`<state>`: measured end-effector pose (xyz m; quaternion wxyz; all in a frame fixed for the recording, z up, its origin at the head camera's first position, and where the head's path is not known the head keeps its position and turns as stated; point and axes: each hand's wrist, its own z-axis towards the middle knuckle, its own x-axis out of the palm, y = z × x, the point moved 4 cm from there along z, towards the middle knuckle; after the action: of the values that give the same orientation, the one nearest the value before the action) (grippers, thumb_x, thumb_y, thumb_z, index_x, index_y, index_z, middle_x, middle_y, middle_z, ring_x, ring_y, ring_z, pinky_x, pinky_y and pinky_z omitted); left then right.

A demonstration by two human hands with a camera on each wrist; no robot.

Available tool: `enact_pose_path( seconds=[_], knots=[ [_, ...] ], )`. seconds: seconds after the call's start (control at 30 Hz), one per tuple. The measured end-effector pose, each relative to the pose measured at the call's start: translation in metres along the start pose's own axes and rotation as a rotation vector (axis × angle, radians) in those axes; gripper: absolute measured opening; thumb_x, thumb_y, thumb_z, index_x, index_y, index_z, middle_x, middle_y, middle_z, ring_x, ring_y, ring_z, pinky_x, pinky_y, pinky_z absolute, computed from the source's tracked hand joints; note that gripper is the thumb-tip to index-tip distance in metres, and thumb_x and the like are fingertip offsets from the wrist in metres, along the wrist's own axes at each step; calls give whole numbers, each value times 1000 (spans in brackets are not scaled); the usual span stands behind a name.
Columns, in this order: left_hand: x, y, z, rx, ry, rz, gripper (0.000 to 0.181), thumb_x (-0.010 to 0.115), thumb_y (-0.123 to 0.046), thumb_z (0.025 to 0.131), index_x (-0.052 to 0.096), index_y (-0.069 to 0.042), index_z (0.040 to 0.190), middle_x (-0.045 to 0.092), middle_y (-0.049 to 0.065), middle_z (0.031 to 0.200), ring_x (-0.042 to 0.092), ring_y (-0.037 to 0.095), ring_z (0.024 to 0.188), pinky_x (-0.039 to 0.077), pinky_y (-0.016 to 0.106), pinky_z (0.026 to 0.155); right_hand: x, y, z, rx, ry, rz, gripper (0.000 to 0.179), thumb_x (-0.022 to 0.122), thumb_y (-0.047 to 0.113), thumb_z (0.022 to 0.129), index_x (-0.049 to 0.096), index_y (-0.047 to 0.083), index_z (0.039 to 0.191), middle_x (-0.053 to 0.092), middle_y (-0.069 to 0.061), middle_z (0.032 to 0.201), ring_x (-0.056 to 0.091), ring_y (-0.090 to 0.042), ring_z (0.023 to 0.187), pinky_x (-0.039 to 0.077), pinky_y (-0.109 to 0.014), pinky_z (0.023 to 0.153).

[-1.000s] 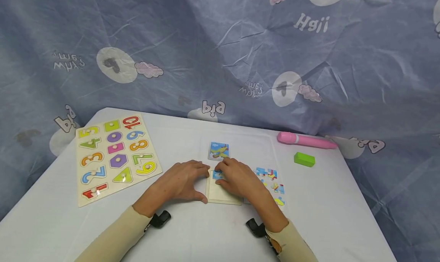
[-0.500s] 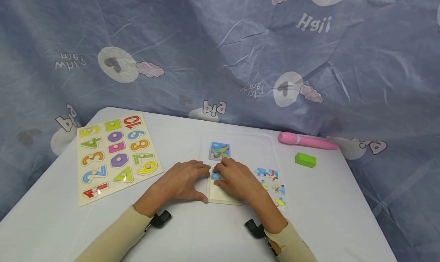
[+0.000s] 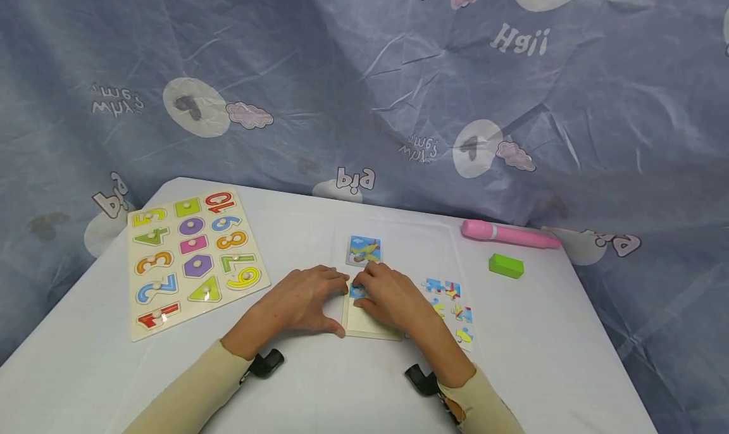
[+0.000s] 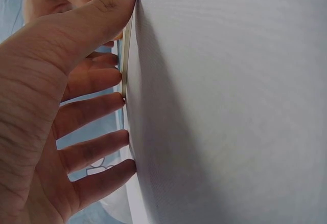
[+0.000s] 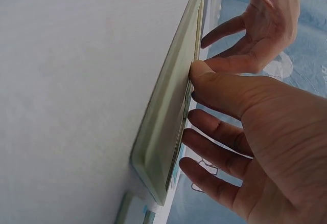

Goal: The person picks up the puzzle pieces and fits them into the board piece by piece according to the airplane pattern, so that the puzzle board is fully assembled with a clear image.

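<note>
In the head view, a shallow wooden puzzle tray [image 3: 364, 325] lies on the white table. My left hand [image 3: 304, 298] spans its left side, thumb near the front corner and fingertips by the back corner. The left wrist view has those fingers [image 4: 97, 150] spread along the edge. With thumb and index fingertip, my right hand [image 3: 393, 298] pinches a blue puzzle piece [image 3: 357, 291] in the tray's back left corner. Seen from the right wrist, thumb and index meet low over the tray [image 5: 168, 116], the piece mostly hidden. Right of the hand lie several loose puzzle pieces [image 3: 464, 334].
Just behind the tray is a small picture card [image 3: 364, 250] of a yellow plane. A number peg board [image 3: 171, 231] occupies the left of the table. At the back right are a pink marker-shaped thing [image 3: 509, 233] and a green block [image 3: 505, 266].
Between the thumb and index finger of my right hand, the blue puzzle piece has shifted slightly left within the tray. My left hand has stayed at the tray's edge.
</note>
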<state>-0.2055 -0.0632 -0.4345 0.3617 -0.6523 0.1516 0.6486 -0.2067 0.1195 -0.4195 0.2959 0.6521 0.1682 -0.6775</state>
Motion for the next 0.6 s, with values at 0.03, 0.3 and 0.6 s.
enact_pose_path(
  seconds=[0.03, 0.3, 0.6],
  knots=[
    [0, 0, 0, 1, 1, 2, 73, 88, -72, 74, 76, -23, 127, 67, -4, 147, 60, 21, 138, 59, 53, 92, 0, 0, 0, 1, 1, 2, 34, 85, 31, 95, 77, 14, 124, 67, -3, 115, 68, -22, 104, 60, -40, 88],
    [0, 0, 1, -4, 18, 10, 76, 87, -73, 75, 75, -24, 132, 66, -4, 148, 59, 23, 140, 58, 55, 94, -1, -2, -1, 15, 25, 5, 37, 85, 33, 95, 77, 14, 127, 68, -3, 119, 70, -23, 107, 60, -41, 93],
    [0, -2, -1, 12, 26, 21, 76, 87, -69, 78, 72, -28, 140, 64, -2, 150, 57, 25, 141, 59, 52, 95, -12, -18, -7, 84, 37, 25, 35, 83, 32, 96, 76, 17, 128, 68, -1, 122, 69, -22, 111, 58, -43, 95]
  ],
)
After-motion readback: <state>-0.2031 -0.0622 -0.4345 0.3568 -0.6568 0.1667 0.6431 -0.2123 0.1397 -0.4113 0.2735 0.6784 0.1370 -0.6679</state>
